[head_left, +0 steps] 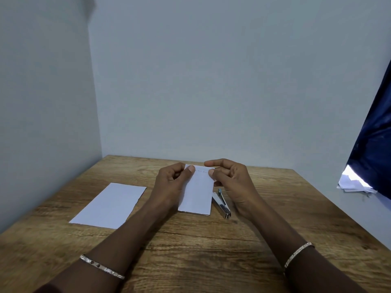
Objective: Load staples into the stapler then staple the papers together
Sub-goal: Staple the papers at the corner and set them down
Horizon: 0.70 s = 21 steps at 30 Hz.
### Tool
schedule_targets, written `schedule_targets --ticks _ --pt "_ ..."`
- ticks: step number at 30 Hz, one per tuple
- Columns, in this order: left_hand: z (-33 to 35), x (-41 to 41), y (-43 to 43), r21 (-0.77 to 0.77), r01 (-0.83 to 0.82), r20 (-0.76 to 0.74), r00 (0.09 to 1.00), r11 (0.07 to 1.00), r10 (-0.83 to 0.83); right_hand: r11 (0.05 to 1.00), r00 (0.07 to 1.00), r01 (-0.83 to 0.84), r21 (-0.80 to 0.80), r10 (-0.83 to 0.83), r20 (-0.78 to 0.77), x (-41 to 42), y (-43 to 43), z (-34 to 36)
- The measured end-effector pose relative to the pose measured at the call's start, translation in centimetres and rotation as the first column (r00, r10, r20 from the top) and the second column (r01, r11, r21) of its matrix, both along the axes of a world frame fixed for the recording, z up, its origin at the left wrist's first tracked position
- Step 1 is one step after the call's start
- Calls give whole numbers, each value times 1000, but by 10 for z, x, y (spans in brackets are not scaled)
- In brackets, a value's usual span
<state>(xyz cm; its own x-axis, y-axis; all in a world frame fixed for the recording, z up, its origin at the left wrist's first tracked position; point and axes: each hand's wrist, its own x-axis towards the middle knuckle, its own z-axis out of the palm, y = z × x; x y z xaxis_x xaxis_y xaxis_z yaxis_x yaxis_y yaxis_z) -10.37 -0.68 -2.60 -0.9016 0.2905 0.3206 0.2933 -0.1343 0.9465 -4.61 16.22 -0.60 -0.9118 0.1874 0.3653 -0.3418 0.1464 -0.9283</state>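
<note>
A small stack of white papers [197,192] is held up at a tilt over the wooden table [211,250], its lower edge near the tabletop. A row of staples runs along its top edge. My left hand [171,182] pinches the top left corner, my right hand [230,180] pinches the top right corner. A silver stapler [221,204] lies flat on the table just right of the papers, under my right hand. A second white sheet [109,206] rests flat on the table to the left.
Grey walls close the table at the back and left. A dark blue cloth [374,140] hangs at the right, with loose white papers [353,183] beneath it.
</note>
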Motion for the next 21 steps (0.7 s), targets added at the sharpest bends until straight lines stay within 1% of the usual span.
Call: schedule_targets --ticks 3,11,14,18,21 --pt "-1 1 1 -15 14 12 1000 1000 -14 1000 1000 2 -11 -2 8 0 0 -1" --pt "-1 -2 -1 42 63 41 997 997 -64 1000 1000 9 -7 -9 -13 -2 1 -5" --pt "-1 -3 -2 6 51 30 998 999 -51 1000 1000 1 -9 -1 1 -3 -1 -7" --pt "1 1 -3 -13 72 29 997 997 -72 999 1000 -27 -38 27 -5 -4 -3 -8" --pt "1 2 -2 -14 83 31 996 996 -82 999 1000 -9 -42 9 -8 -5 -3 -9"
